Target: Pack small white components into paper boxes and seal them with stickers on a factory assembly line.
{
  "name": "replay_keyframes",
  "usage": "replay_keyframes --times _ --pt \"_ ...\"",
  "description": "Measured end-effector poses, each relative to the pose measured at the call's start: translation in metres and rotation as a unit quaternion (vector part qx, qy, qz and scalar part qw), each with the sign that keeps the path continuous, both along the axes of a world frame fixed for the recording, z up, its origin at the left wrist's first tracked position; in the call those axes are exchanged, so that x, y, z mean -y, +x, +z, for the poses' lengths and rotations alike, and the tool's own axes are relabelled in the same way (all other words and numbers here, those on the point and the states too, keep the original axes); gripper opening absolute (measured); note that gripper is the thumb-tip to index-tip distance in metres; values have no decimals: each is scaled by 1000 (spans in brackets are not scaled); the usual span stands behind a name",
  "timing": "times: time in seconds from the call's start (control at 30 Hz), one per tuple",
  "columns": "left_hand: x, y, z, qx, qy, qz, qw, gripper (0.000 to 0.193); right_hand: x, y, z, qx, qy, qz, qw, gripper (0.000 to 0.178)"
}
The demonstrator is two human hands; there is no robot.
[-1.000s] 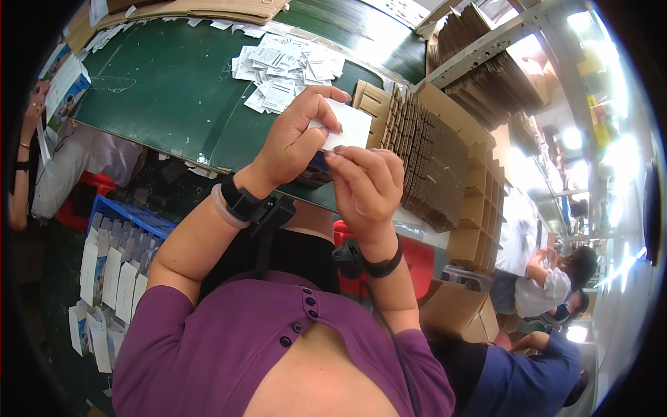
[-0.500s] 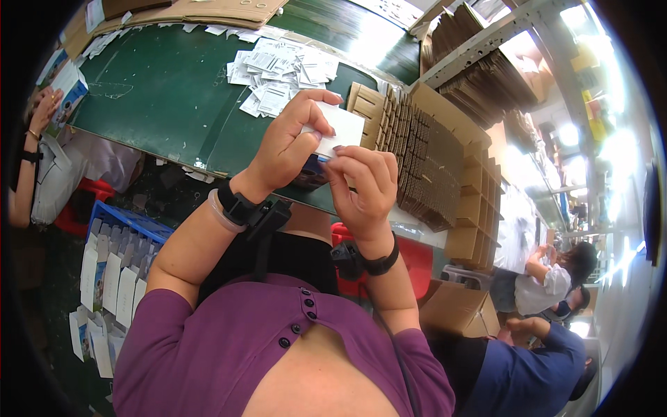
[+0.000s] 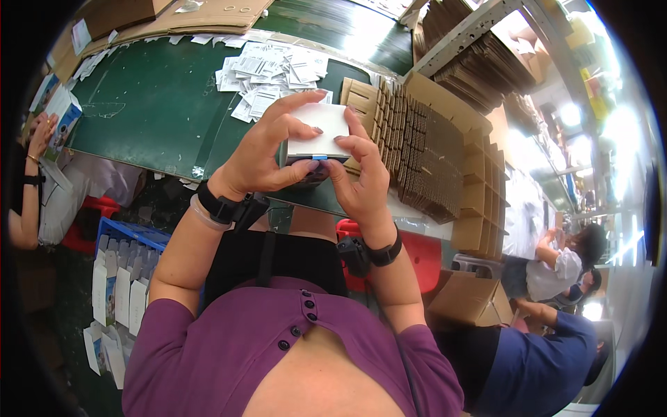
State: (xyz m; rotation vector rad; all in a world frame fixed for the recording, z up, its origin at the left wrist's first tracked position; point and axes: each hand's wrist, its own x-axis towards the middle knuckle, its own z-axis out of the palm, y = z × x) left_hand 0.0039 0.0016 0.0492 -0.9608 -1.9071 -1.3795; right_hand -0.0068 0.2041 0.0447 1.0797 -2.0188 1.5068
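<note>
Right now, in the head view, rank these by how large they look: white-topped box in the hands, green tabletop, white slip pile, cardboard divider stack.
1. Green tabletop
2. Cardboard divider stack
3. White slip pile
4. White-topped box, judging only its visible part

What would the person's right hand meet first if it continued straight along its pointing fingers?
The right hand would meet the white-topped box first; its fingertips already seem to touch it. Beyond that, up and left in the picture, lie white paper slips, though depth is hard to judge.
</note>
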Motion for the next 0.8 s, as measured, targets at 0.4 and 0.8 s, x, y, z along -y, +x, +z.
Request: replay_keyframes --times 0.4,0.8 --pt "-6 -7 -4 -53 -17 38 998 51 -5 0 2 10 -1 9 1000 24" --pt "-1 24 -78 296 -46 113 947 93 -9 9 8 153 -60 11 986 30"
